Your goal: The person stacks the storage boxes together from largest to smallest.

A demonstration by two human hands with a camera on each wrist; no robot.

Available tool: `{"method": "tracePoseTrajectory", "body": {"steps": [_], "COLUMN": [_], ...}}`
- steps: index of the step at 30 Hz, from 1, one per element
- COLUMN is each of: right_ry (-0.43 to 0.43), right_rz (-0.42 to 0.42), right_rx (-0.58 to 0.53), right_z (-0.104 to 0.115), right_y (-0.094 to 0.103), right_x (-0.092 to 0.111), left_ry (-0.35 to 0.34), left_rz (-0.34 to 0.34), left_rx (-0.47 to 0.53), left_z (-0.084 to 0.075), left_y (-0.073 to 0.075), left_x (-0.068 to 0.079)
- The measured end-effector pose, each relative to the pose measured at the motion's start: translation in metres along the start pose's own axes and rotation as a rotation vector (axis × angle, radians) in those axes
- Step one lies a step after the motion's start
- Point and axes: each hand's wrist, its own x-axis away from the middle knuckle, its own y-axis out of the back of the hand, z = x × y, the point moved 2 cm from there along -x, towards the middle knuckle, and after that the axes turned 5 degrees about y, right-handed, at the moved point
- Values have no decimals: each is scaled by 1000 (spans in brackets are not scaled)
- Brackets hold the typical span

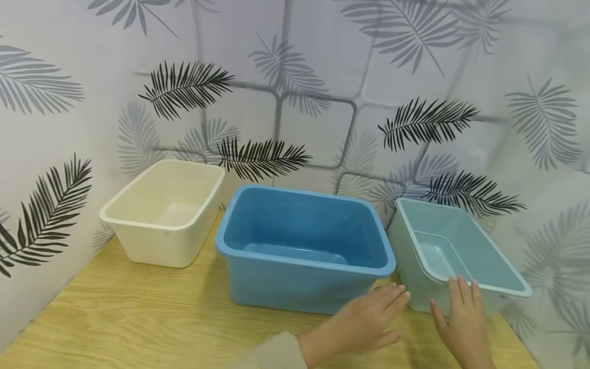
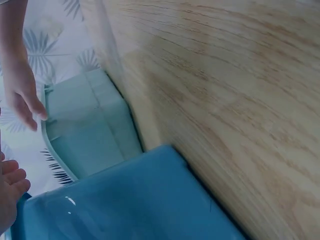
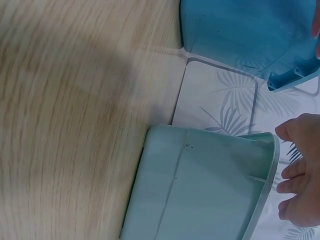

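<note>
In the head view's lower right, the left hand [image 1: 371, 319] holds its fingers straight and close together near the blue tub [image 1: 295, 282] at centre. The right hand [image 1: 463, 320], fingers straight, thumb apart, is by the green tub [image 1: 407, 261] at right; contact is unclear. A cream tub [image 1: 152, 243] stands at left.
</note>
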Motion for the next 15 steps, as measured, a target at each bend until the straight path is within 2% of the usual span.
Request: {"method": "tracePoseTrajectory", "body": {"steps": [7, 15], "right_ry": [-14, -32], "right_rz": [45, 89], "right_rx": [19, -10], "right_z": [0, -1], "right_y": [-2, -8], "right_x": [-3, -4], "left_ry": [119, 178], "left_rz": [159, 327], "left_rx": [4, -29], "left_z": [3, -1], "left_y": [-19, -35], "left_x": [-10, -28]}}
